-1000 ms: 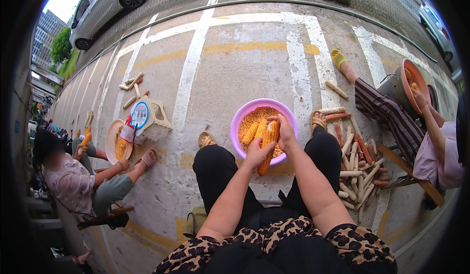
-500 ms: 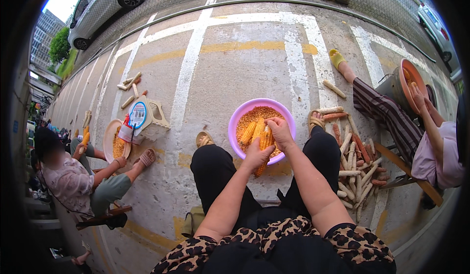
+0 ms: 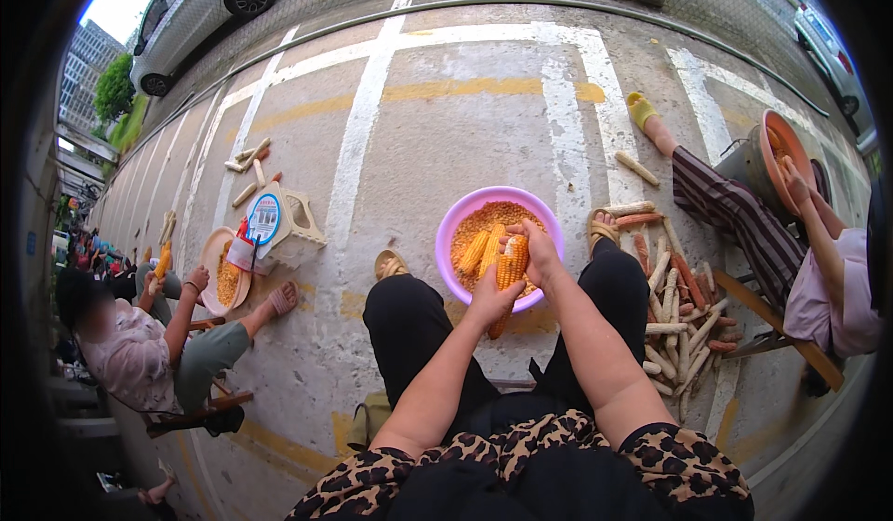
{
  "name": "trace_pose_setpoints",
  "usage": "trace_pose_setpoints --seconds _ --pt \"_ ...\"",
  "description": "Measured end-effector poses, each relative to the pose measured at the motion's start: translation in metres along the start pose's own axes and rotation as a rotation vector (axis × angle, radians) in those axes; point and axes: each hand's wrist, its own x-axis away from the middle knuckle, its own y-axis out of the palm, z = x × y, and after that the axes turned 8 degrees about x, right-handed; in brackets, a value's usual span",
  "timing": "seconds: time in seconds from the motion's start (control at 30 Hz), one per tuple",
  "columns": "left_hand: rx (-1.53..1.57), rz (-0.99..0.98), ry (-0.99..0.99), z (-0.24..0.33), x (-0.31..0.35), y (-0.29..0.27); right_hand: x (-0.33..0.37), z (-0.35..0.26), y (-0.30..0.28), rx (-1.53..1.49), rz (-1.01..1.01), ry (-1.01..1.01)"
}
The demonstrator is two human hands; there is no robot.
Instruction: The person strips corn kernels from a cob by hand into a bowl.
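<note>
An ear of corn (image 3: 511,262), partly stripped near its upper end, is held over a pink-purple basin (image 3: 444,259). My left hand (image 3: 490,300) is closed around its lower part. The fingers of my right hand (image 3: 541,257) curl round the upper part from the right side. Loose yellow kernels (image 3: 502,212) fill the bottom of the basin. More ears of corn (image 3: 475,249) lie on the kernels, just left of the held one. The basin stands on the ground between my feet.
Bare cobs (image 3: 684,321) are heaped by my right foot. On the right, a person holds an orange basin (image 3: 768,153). At left, another seated person works by a pale basin (image 3: 213,242) and a beige plastic stool (image 3: 299,219). Several cobs (image 3: 251,158) lie beyond it.
My right hand has shifted from the ear's top to its right side, and the ear stands more upright, turned to show a stripped patch. The person at left has raised a hand.
</note>
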Motion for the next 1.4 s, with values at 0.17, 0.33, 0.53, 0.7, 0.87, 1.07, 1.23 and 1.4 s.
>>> trace_pose_setpoints --seconds 0.17,0.33,0.53,0.7,0.87,1.07,1.23,1.4 --pt "-0.036 0.029 0.026 -0.007 -0.003 0.007 -0.021 0.016 -0.015 0.406 -0.030 -0.344" --pt "-0.263 0.101 0.070 -0.002 0.005 0.014 -0.018 0.019 -0.012 0.363 0.084 -0.296" --pt "-0.037 0.060 0.130 -0.004 0.000 0.011 -0.013 0.012 -0.011 0.195 0.032 -0.203" --pt "0.372 -0.067 -0.308 0.020 0.001 -0.001 0.007 -0.006 0.000 -0.005 -0.137 -0.016" --pt "0.285 -0.079 -0.261 0.020 0.003 0.001 0.006 -0.002 -0.003 0.216 -0.168 -0.197" --pt "0.196 -0.044 -0.213 0.007 -0.001 0.004 -0.003 0.006 -0.006 0.322 -0.110 -0.245" --pt "0.059 -0.034 -0.111 0.012 0.001 0.008 -0.010 0.012 -0.011 0.282 -0.053 -0.213" --pt "0.225 -0.076 -0.185 0.013 0.004 0.007 -0.005 0.008 -0.008 0.149 -0.019 -0.132"
